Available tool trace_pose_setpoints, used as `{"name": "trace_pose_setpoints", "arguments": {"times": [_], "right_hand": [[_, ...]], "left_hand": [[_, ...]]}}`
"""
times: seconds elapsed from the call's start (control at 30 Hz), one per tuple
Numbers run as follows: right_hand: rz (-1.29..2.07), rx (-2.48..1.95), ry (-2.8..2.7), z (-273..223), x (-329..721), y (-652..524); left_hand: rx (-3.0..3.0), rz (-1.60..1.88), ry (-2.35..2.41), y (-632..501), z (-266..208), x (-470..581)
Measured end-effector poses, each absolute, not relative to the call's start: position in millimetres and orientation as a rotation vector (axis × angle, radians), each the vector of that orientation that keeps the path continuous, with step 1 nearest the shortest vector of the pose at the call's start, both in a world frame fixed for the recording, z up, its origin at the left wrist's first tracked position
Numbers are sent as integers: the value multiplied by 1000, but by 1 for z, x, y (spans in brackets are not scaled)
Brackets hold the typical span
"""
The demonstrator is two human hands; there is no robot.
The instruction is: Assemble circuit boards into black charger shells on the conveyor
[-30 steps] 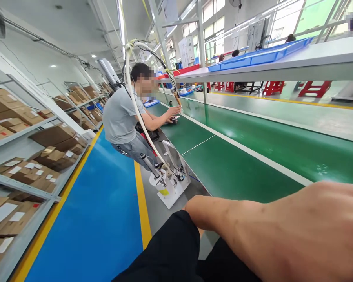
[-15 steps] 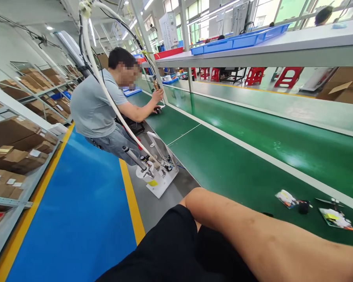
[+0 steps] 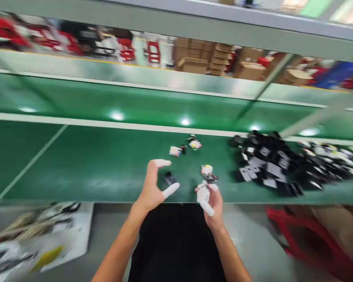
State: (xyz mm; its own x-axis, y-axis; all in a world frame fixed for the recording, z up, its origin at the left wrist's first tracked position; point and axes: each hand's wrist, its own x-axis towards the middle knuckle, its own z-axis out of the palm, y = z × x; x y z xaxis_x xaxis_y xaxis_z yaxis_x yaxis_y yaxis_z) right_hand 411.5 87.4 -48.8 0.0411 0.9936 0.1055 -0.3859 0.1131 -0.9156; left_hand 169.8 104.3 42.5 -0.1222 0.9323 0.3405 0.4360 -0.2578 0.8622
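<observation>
I see my left hand (image 3: 153,184) spread wide above a small black part (image 3: 170,178) lying on the near edge of the green belt (image 3: 76,164), capped thumb and forefinger curved either side of it, not touching; my right hand (image 3: 209,197) is closed around a small white-and-dark piece (image 3: 206,178), wrist bent inward, likely to keep it ready; further right lies a heap of black parts (image 3: 267,168); blur hides detail.

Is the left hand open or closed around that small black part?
Open: left hand has thumb and forefinger spread above the small black part, not gripping it.
</observation>
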Motion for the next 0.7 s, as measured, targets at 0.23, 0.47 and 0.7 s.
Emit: {"name": "trace_pose_setpoints", "arguments": {"times": [0.23,0.47,0.7], "right_hand": [[1188,-872,-961,-49,448,71],[1109,-753,-1021,-17,452,89],[1100,-614,-1272,66,453,96]], "left_hand": [[1604,893,1637,107,-41,141],[1607,984,1306,101,-11,174],[1822,1221,920,92,65,199]]}}
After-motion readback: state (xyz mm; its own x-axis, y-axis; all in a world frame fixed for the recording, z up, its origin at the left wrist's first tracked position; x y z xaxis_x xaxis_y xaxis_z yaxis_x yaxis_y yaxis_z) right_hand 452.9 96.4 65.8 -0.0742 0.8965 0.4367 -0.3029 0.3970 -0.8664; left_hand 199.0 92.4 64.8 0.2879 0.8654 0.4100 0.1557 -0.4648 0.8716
